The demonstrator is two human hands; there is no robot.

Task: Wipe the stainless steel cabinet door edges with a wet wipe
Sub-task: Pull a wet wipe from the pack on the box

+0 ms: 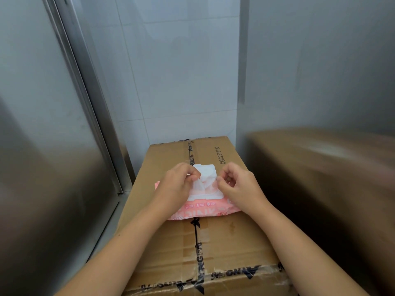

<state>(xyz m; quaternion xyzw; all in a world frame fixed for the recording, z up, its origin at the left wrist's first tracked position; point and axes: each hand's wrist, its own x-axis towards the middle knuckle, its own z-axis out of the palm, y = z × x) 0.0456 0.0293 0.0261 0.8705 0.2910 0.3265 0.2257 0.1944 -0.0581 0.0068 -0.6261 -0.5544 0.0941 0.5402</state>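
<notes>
A pink pack of wet wipes point(205, 208) lies on a cardboard box point(224, 238), its white lid point(206, 168) flipped open away from me. A white wet wipe point(206, 184) sticks up from the pack's opening. My left hand point(179, 184) pinches the wipe's left edge. My right hand point(237, 184) pinches its right edge with curled fingers. A stainless steel cabinet door point(42, 146) stands to the left, its raised vertical edge point(85, 92) running from top to floor.
A second stainless steel panel point(320, 71) stands on the right, its edge point(242, 60) near the box. A white tiled wall point(175, 60) is behind the box. The steel on the right reflects the box.
</notes>
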